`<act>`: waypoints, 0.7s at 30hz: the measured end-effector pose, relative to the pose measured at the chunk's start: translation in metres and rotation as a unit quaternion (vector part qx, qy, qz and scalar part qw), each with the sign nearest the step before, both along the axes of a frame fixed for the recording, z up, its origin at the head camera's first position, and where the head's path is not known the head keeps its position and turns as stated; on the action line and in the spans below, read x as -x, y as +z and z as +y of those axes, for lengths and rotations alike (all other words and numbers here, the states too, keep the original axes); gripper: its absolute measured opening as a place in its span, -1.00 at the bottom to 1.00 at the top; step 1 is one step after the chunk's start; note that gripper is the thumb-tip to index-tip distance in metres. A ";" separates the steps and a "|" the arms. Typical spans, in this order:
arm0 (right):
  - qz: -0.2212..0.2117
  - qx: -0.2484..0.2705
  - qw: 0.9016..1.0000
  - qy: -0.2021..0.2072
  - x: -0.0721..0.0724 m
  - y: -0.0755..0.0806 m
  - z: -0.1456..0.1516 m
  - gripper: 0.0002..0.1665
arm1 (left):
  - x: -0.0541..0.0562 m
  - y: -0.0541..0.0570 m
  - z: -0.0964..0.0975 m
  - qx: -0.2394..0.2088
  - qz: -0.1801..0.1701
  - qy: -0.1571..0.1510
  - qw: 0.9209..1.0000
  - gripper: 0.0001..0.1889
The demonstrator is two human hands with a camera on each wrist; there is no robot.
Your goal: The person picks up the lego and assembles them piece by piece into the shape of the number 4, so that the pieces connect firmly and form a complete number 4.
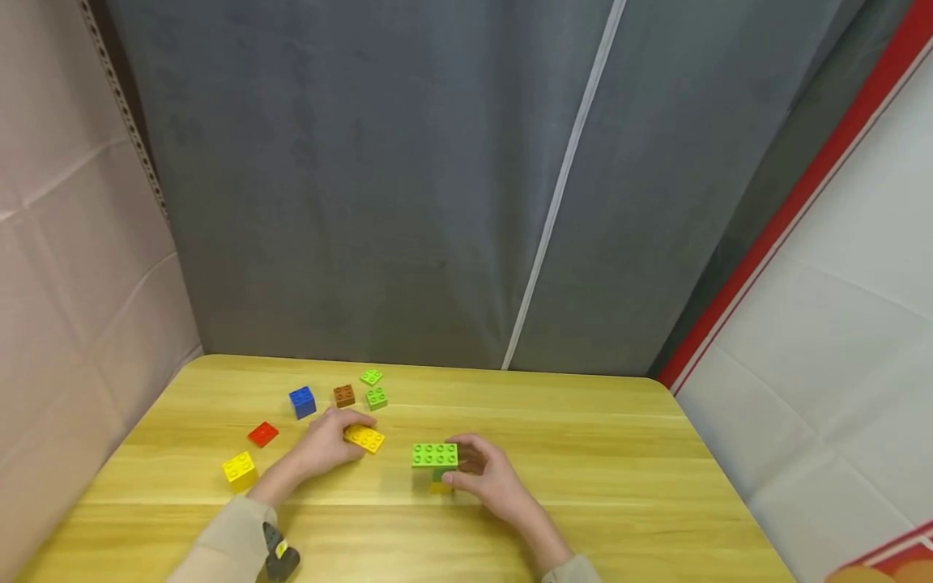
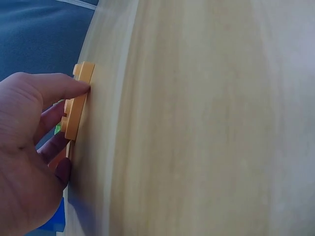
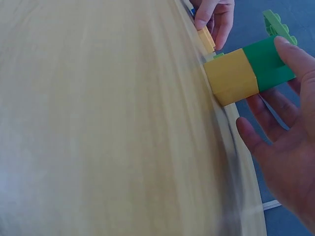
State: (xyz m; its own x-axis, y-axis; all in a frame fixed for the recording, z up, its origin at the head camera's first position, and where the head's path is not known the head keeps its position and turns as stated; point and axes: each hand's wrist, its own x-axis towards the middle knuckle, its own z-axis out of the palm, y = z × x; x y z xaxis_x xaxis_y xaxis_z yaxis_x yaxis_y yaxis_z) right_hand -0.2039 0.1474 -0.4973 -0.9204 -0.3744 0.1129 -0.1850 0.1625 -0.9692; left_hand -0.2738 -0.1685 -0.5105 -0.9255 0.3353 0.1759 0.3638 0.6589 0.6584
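A flat yellow building brick (image 1: 365,439) lies on the table, and my left hand (image 1: 330,443) pinches it between thumb and fingers. In the left wrist view the thumb presses on one side of this yellow brick (image 2: 78,105). My right hand (image 1: 496,479) grips a small stack by its green middle brick (image 3: 268,64). Below the green brick is a yellow block (image 3: 231,77). On top sits a light green flat brick (image 1: 435,455) that juts out to the left. The stack stands upright, to the right of the flat yellow brick.
Behind my left hand are a blue brick (image 1: 302,402), a brown brick (image 1: 344,396) and two light green bricks (image 1: 376,398). Farther left lie a red flat brick (image 1: 263,434) and a yellow block (image 1: 240,471). A grey curtain (image 1: 379,202) hangs behind the wooden table (image 1: 583,437).
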 end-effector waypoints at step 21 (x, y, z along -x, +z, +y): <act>0.003 0.010 0.999 -0.040 -0.003 0.004 -0.005 -0.52 | -0.017 -0.002 0.004 -0.036 -0.007 -0.012 0.999 -0.67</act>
